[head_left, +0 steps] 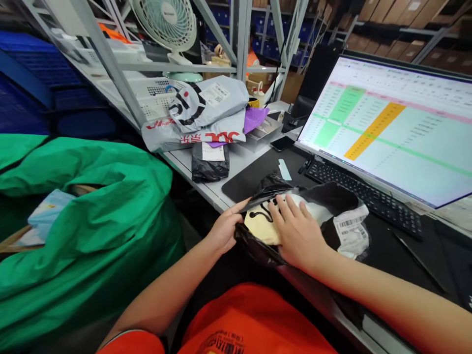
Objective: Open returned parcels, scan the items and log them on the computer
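A black plastic mailing bag (339,196) lies torn open at the desk's near edge, with a white barcode label (352,231) on its right part. Inside its opening shows a pale yellow item with black markings (260,228); what it is I cannot tell. My left hand (225,227) pinches the bag's left edge between thumb and fingers. Fingers stretched out, my right hand (297,228) rests flat on the yellow item and some whitish wrapping beside it. The palm hides part of the contents.
Behind the bag are a keyboard (361,196), a monitor (391,128) and a phone (282,143). A pen (418,260) lies at right. Grey parcels (210,105) are piled beside a black parcel (210,169). A large green sack (110,236) stands left; a fan (165,24) is behind.
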`<state>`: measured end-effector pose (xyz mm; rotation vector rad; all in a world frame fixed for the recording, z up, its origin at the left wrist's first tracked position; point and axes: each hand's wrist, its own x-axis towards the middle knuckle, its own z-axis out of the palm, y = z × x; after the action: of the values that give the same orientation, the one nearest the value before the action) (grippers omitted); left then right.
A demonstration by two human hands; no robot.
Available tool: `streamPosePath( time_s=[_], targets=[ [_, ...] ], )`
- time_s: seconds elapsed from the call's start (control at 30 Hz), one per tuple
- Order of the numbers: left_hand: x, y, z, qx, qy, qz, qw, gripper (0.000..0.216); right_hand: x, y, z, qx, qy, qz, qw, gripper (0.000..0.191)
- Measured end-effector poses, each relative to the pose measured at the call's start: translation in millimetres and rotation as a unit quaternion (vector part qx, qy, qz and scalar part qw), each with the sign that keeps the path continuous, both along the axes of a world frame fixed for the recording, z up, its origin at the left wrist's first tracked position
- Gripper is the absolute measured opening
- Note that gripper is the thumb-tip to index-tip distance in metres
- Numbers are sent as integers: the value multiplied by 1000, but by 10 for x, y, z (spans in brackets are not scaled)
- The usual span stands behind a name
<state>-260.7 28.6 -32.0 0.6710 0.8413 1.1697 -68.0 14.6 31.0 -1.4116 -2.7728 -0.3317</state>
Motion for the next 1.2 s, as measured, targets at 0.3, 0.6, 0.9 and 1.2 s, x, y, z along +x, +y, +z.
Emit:
streamPosePath(
  time_s=[0.3, 0.6, 0.9, 1.2],
  targets=[
    [65, 20, -1, 189, 74, -86, 976, 92, 606, 511, 500, -151, 218, 32, 964, 54],
    [337, 30, 65, 283, 170, 20, 944, 94, 196, 150, 377, -69, 81, -35, 994, 86],
    [434, 378, 226, 285, 675, 74, 677, 62, 1076, 439, 869, 97, 525, -107, 839, 22],
    [151, 1070, 1085, 307, 675, 182, 646, 45, 1432, 309, 951, 164, 669, 37, 724, 17]
  ],
)
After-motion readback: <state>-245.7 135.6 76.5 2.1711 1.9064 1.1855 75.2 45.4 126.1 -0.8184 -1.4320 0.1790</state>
